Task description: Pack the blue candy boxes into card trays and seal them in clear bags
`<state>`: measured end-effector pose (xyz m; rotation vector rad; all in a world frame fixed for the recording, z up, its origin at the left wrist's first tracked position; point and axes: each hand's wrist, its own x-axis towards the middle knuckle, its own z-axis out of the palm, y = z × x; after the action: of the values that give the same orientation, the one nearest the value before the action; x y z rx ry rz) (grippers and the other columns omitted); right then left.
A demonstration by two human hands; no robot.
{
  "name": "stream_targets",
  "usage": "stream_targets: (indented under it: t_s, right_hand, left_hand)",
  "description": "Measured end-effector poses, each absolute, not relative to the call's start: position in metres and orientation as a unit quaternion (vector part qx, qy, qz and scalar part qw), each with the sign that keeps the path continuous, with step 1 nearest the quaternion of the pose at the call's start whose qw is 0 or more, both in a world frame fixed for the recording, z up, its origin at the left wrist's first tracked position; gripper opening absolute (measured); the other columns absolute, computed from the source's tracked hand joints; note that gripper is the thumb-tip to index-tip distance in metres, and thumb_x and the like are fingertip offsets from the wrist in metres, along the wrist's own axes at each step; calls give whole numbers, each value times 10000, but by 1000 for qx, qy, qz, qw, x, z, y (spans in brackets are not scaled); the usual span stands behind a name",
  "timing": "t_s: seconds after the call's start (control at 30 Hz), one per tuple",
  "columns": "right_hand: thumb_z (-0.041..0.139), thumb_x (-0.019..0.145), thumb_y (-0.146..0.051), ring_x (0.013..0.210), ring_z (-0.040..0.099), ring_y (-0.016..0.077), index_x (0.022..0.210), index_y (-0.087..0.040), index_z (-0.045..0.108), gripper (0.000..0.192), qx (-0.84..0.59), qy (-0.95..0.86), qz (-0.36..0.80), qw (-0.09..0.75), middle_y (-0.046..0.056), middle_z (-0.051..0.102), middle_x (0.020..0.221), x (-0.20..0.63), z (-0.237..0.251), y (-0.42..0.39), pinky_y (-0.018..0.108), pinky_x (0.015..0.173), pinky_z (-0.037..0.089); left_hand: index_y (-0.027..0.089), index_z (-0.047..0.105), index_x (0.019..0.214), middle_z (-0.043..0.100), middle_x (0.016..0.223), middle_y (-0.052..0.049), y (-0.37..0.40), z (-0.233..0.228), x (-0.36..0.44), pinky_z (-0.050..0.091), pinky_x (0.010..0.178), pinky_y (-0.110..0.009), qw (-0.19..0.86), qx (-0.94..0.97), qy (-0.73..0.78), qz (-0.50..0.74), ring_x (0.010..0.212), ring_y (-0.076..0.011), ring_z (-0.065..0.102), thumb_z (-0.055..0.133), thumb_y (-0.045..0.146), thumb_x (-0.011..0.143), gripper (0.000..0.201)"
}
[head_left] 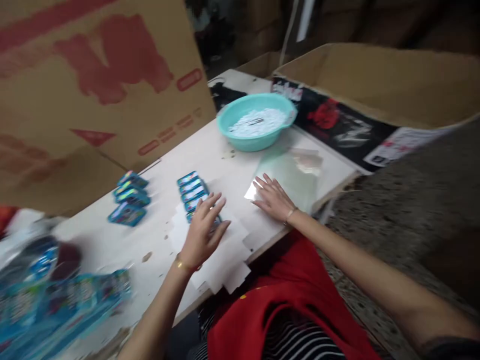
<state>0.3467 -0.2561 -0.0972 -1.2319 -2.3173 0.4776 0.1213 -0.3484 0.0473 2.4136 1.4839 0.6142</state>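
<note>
My left hand (203,231) lies flat with fingers spread on the near end of a row of small blue printed packets (192,190), which rest on white paper sheets (221,255). My right hand (272,198) is also flat and spread, its fingertips touching a small shiny silver piece (252,191) at the edge of a stack of clear plastic bags (296,172). Neither hand grips anything. A second pile of blue packets (129,199) lies further left on the white table (165,170).
A teal basin (256,122) with small white pieces stands at the table's far end. A big printed cardboard sheet (97,85) leans at the left, an open carton (378,85) at the right. Blue packaged goods (56,300) lie near left.
</note>
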Motion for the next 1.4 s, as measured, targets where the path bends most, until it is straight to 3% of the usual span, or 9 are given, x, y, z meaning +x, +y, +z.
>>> stream_targets:
  t_s: [0.13, 0.33, 0.5, 0.57, 0.67, 0.8, 0.97, 1.1, 1.4]
  right_hand:
    - [448, 922, -451, 1420, 124, 292, 1392, -205, 427, 531, -499, -832, 201, 133, 43, 270, 1499, 401, -105, -216, 567, 1140, 91]
    - [362, 973, -365, 1407, 205, 208, 1304, -282, 528, 380, -506, -813, 225, 180, -25, 327, 1471, 404, -120, -209, 493, 1159, 117]
    - [450, 924, -296, 1393, 244, 248, 1147, -229, 649, 306, -519, -728, 374, 246, 22, 440, 1395, 398, -106, -197, 549, 1150, 68]
    - [457, 911, -295, 1339, 356, 254, 1102, -192, 671, 305, -515, -695, 424, 267, 58, 527, 1320, 389, -98, -199, 512, 1137, 197]
    - [413, 917, -433, 1034, 610, 230, 1008, -134, 688, 416, -508, -649, 468, 319, 87, 664, 1079, 369, -90, -217, 370, 898, 490]
    - [414, 822, -664, 707, 595, 193, 702, -123, 617, 590, -513, -547, 520, 409, 44, 599, 670, 350, -88, -249, 328, 699, 508]
    - [333, 866, -597, 1201, 499, 243, 1128, -149, 618, 592, -459, -592, 529, 398, 116, 615, 1158, 342, -97, -268, 451, 1072, 345]
    - [370, 863, -569, 1305, 410, 234, 1398, -92, 374, 717, -436, -623, 527, 379, 166, 411, 1409, 344, -107, -299, 434, 1098, 340]
    - [584, 752, -609, 973, 610, 246, 996, -171, 634, 504, -401, -654, 532, 360, 98, 654, 1034, 365, -120, -322, 411, 935, 475]
  left_hand:
    - [245, 514, 1240, 608, 1184, -55, -366, 38, 149, 461, 949, -307, 289, 806, 460, 235, 1098, -165, 567, 515, 272, 921, 320]
    - [203, 593, 1153, 644, 1094, -84, -366, 7, 184, 484, 890, -350, 454, 767, 430, 142, 997, -199, 606, 479, 355, 931, 292]
    - [135, 566, 1159, 636, 1060, -130, -324, -23, 212, 527, 786, -311, 582, 532, 544, 288, 927, -209, 636, 613, 408, 837, 424]
    - [117, 487, 1208, 606, 1066, -138, -305, -34, 231, 542, 693, -286, 605, 394, 580, 376, 865, -196, 644, 680, 371, 787, 528]
    - [98, 496, 1135, 597, 1000, -118, -287, -45, 253, 534, 591, -253, 617, 292, 581, 443, 762, -166, 641, 695, 318, 769, 471]
    - [91, 565, 839, 610, 807, -76, -292, -52, 255, 490, 503, -205, 599, 290, 575, 476, 649, -144, 617, 700, 349, 729, 311]
    - [145, 548, 966, 622, 976, -83, -311, -56, 244, 521, 572, -250, 601, 256, 554, 516, 680, -150, 628, 687, 558, 691, 516]
    - [122, 541, 774, 570, 664, -29, -323, -66, 242, 497, 512, -259, 544, 249, 628, 498, 528, -125, 555, 694, 411, 702, 335]
    - [144, 458, 513, 430, 496, 28, -340, -89, 226, 321, 490, -202, 446, 405, 651, 462, 519, -78, 398, 624, 601, 690, 518]
